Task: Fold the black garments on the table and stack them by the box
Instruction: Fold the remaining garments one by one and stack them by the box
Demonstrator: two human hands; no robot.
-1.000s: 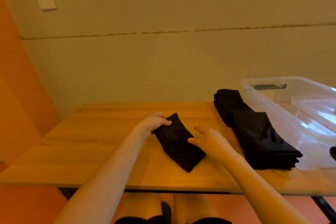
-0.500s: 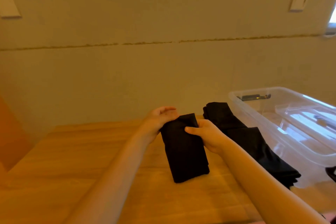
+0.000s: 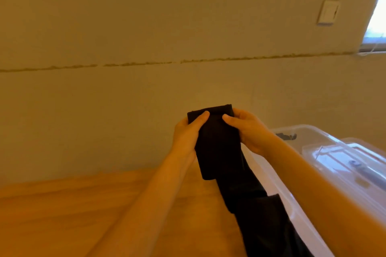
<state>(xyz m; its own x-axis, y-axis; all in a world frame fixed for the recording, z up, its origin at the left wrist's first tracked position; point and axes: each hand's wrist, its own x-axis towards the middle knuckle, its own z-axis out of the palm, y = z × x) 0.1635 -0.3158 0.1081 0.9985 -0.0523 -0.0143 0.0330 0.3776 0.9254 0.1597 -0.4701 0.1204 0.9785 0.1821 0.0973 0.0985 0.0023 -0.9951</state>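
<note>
A folded black garment (image 3: 217, 144) hangs in the air above the table, held at its upper end from both sides. My left hand (image 3: 186, 133) grips its left edge with the thumb on top. My right hand (image 3: 248, 131) grips its right edge the same way. Below and behind it, the stack of folded black garments (image 3: 261, 215) lies on the wooden table (image 3: 62, 215), along the left wall of the clear plastic box (image 3: 313, 183).
The clear box fills the right side, with a clear lid (image 3: 355, 158) resting inside it. A plain wall stands close behind the table, with a switch plate (image 3: 328, 11) and a window edge (image 3: 378, 16) at the upper right.
Both hands lifted the folded garment off the table and carried it up and to the right, over the stack by the box. The view swung right and upward.
</note>
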